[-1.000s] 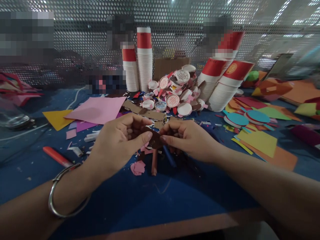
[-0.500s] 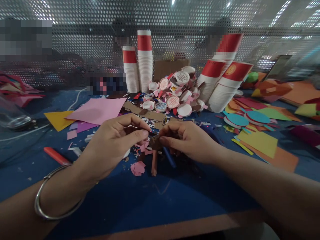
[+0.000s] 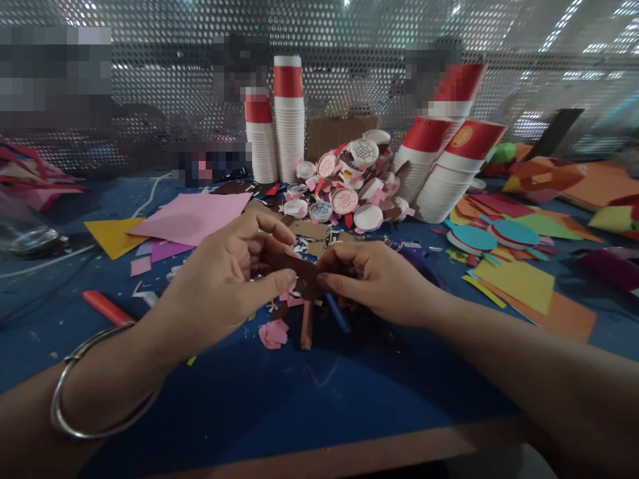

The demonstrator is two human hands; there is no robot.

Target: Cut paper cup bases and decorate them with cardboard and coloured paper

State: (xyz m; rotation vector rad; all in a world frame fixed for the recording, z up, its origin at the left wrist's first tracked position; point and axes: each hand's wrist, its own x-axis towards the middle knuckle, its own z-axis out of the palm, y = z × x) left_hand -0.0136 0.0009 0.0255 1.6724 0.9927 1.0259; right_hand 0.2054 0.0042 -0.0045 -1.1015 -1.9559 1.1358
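A dark brown piece of paper (image 3: 298, 267) spans the gap between my two hands above the table. My left hand (image 3: 232, 269), with a silver bangle at the wrist, pinches its left end between thumb and fingers. The right end is gripped by my right hand (image 3: 372, 279), its fingertips partly hidden behind the thumb. Just below lie a brown stick-like piece (image 3: 307, 326), a blue pen-like stick (image 3: 339, 314) and crumpled pink paper bits (image 3: 273, 334). Small paper scraps are scattered under the hands.
Behind the hands is a heap of decorated cup bottoms (image 3: 344, 201), between stacks of red-and-white paper cups (image 3: 289, 126) and leaning stacks (image 3: 444, 179). Pink paper (image 3: 192, 216) and a red-handled tool (image 3: 106, 306) lie left. Turquoise discs (image 3: 472, 239) and yellow paper (image 3: 519, 278) lie right.
My left hand has drawn slightly left, its thumb further from the right hand. More of the brown paper now shows stretched between the two hands. The right hand stays nearly in place.
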